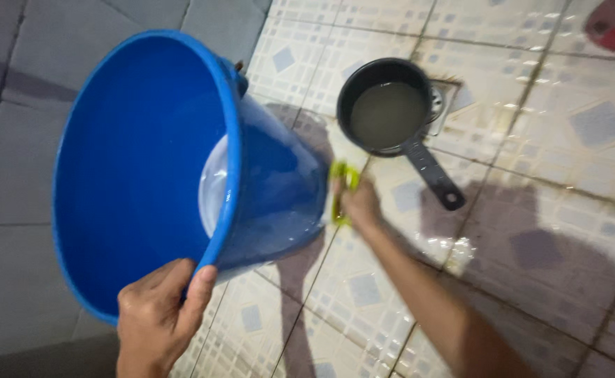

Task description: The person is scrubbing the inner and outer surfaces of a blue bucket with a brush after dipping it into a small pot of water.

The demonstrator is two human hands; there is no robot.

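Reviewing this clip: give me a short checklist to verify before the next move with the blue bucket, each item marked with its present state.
1. Left hand grips the rim of the blue bucket: ok.
2. Bucket tilted on its side: ok.
3. Right hand holds the yellow-green scrubber at the bucket's base: ok.
4. Scrubber touching the base: cannot tell.
5. Black saucepan of murky water stands apart from the bucket: ok.
6. Tiled floor dry under the hands: not ok, it glistens wet.
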